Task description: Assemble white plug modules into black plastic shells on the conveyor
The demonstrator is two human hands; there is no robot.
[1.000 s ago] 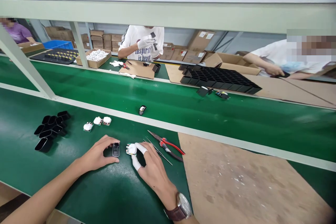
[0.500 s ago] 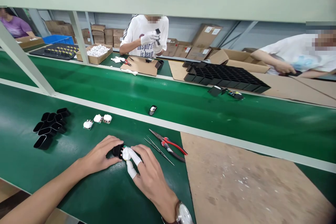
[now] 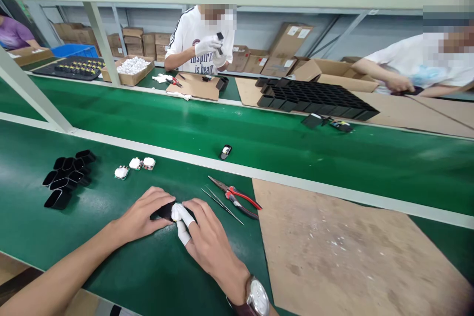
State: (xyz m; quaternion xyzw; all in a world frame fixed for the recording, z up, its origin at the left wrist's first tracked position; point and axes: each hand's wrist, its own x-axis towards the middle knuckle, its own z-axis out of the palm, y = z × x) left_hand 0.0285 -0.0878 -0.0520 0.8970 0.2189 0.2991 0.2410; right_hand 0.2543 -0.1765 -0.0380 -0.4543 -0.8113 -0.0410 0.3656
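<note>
Between thumb and fingers my left hand [image 3: 146, 212] holds a black plastic casing [image 3: 162, 211], lying on its side with its mouth to the right. My right hand [image 3: 207, 237], with white finger cots on thumb and index finger, pinches a small circuit board topped with a white lump [image 3: 177, 211] at that mouth. Most of the board is hidden inside the casing or behind my fingers. Up and to the left lie several more white-topped boards [image 3: 136, 163]. Farther left stands a cluster of open black casings [image 3: 68, 177].
Red-handled pliers [image 3: 237, 198] and tweezers [image 3: 224, 206] lie right of my hands, beside a cardboard sheet [image 3: 344, 252]. A filled casing [image 3: 225, 152] sits on the green conveyor belt [image 3: 177, 128]. Across it, a co-worker in white gloves [image 3: 207, 47] handles a black part near stacked black casings [image 3: 318, 96].
The white-topped board has gone farther into the casing's mouth, and my right hand has shifted slightly left. The filled casing on the belt has moved right. The view has tilted a little.
</note>
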